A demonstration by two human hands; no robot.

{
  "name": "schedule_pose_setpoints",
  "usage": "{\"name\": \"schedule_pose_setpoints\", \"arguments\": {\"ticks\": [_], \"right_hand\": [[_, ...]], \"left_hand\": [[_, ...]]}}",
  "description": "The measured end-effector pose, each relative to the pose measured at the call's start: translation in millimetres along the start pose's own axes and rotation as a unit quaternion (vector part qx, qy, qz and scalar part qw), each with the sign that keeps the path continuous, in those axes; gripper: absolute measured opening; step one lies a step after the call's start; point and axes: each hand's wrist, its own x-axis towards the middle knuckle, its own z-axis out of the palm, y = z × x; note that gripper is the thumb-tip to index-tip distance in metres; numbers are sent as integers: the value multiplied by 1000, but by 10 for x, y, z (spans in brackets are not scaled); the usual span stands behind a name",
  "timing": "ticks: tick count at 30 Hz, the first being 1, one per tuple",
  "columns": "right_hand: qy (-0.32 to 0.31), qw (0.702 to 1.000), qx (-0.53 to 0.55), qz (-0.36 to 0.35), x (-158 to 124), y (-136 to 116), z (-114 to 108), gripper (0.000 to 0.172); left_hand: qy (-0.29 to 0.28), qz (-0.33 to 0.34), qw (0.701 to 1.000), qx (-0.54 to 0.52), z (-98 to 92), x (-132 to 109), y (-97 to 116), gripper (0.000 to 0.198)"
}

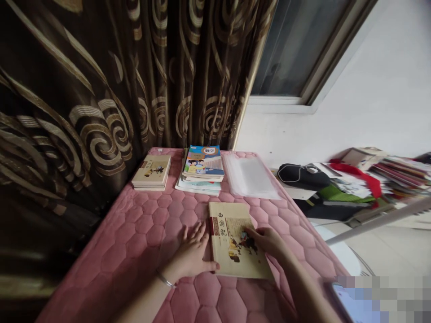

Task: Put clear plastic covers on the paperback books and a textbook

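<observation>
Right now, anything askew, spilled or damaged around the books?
Slightly askew: beneath the blue textbook, lower books jut out leftward, so that stack looks unsquared. No spill visible; the cream book between the left hand and right hand shows no obvious damage.

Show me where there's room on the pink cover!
The pink cover is bare left of the left hand, in front of the left book pile. The back is crowded with another pile and plastic sheets; a book, with the right hand on it, takes up space too.
</observation>
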Motion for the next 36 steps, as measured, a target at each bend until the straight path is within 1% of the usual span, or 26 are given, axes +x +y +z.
{"name": "schedule_pose_setpoints", "arguments": {"ticks": [2,4,6,8,10,11,13,15,17,20,21,26,29,30,32,33,34,36], "right_hand": [[-2,1000,6,0,-15,-1,-6,48],[-14,1000,13,1,-29,2,-19,47],[-29,999,34,3,-28,12,-38,46],[-47,997,65,2,-13,23,-58,44],[-63,994,90,-2,10,26,-77,44],[-71,993,98,-1,21,22,-86,44],[-79,991,109,10,37,-1,-105,43],[-78,990,112,27,40,-38,-124,42],[-73,991,110,37,30,-76,-144,40],[-70,991,107,37,7,-108,-163,39],[-70,991,109,37,3,-110,-164,39],[-70,989,119,47,27,-106,-160,41],[-69,989,119,48,7,-98,-159,42],[-70,989,125,47,-27,-88,-151,42],[-85,982,162,49,-150,-51,-105,39],[-101,974,197,54,-243,-23,-60,37],[-130,963,229,63,-357,7,0,36],[-161,937,298,85,-631,62,165,38]], "left_hand": [[10,-11,1000,-3,-15,-24,-37,86],[40,-40,998,-11,-59,-78,-113,74],[87,-94,992,-11,-124,-165,-235,62],[132,-166,977,9,-195,-275,-389,54],[164,-229,959,35,-256,-387,-541,50],[176,-249,952,38,-279,-435,-605,47],[174,-267,948,19,-302,-505,-693,33],[168,-280,945,-15,-294,-531,-729,21],[177,-295,938,-44,-264,-520,-736,16],[210,-310,923,-84,-212,-467,-749,16],[213,-313,920,-99,-199,-449,-758,17],[208,-293,916,-176,-165,-400,-798,25],[199,-298,905,-228,-173,-382,-820,26],[199,-301,905,-227,-192,-371,-835,26],[210,-295,914,-184,-272,-334,-874,27],[218,-283,921,-152,-335,-308,-893,27],[226,-268,929,-118,-412,-274,-906,25],[238,-242,939,-50,-595,-181,-903,20]]}}
